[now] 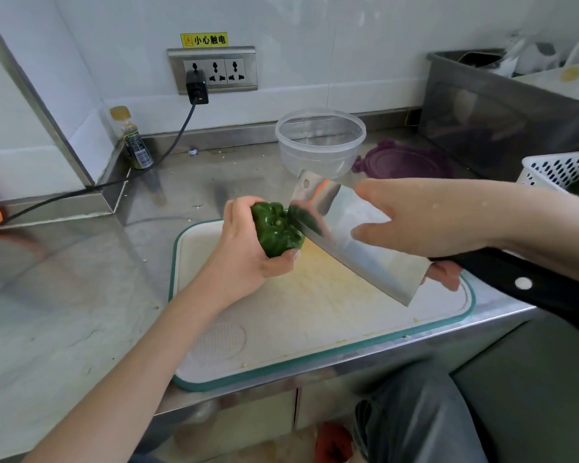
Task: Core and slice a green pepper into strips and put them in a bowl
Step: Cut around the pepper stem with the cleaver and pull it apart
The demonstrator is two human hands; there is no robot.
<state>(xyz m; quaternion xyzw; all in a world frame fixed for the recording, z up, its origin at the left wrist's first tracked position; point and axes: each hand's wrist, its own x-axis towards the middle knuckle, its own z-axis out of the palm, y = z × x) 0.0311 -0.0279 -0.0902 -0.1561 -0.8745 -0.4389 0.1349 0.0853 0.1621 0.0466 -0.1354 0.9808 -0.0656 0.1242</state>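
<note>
My left hand grips a whole green pepper and holds it above the far left part of the white cutting board, its stem end turned toward me. My right hand holds a broad cleaver by the blade and its black handle. The front of the blade edge touches the pepper's right side near the stem. A clear plastic bowl stands behind the board with nothing in it.
A purple lid lies right of the bowl. A grey tub and a white perforated basket stand at the right. A small bottle and a plugged-in black cable sit at the back left of the steel counter.
</note>
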